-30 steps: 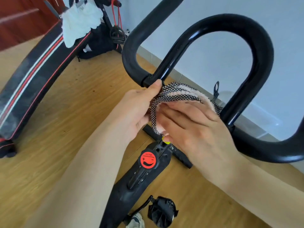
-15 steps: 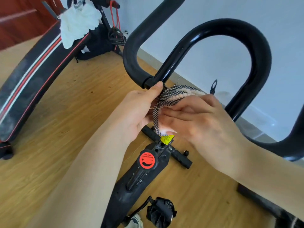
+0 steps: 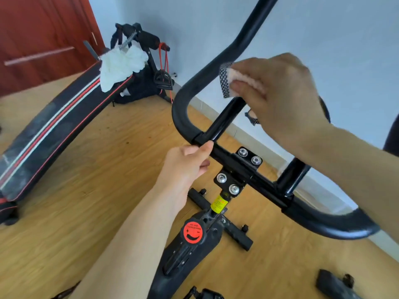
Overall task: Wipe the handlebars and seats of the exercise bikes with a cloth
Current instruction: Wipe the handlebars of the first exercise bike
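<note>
One cloth, checkered outside and pink inside, sits bunched on the upper part of the handlebar's inner loop, just beside the bar's rising left horn. The right hand holds it there, fingers curled round the wad and covering most of it; one small strip of the check hangs below the palm. The left hand grips the crossbar where the loop joins it, thumb on top and fingers wrapped underneath.

Lower down, a bracket clamps the one handlebar to the stem with four bolts in two pairs. Under it are one yellow label on the stem and one red knob on the frame. Two pedals show at the bottom edge, blurred.

On the wood floor to the left lies one black bench with red and white stripes, a white rag draped over its far end. A red band hangs beside it, near the red door.
</note>
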